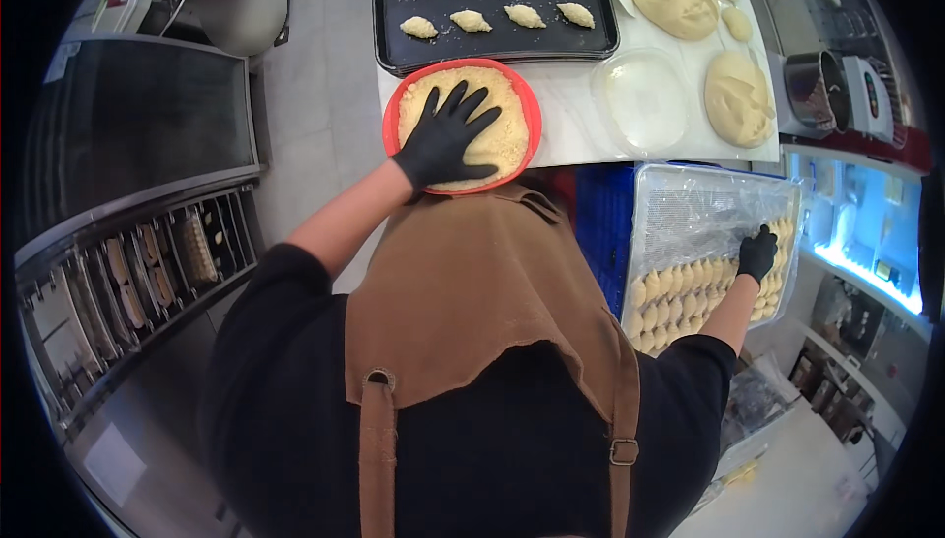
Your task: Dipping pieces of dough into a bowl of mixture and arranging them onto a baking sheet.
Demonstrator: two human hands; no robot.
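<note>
Where my left hand (448, 144) lies, head view: spread over crumbs (507, 129) in the red bowl (535, 125), near, I judge, for easy reach.
Right hand (758, 253): curled over dough pieces (686, 277) in the right tray (674, 184); pinching, I can't tell.
Far tray (541, 46): crumbed pieces (525, 16) spaced apart, perhaps against sticking.

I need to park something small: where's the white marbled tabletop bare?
Bare: tabletop between the red oval bowl and clear square plastic container, nearer than the black baking tray. Crowded: the right end, holding pale, rounded dough pieces.
</note>
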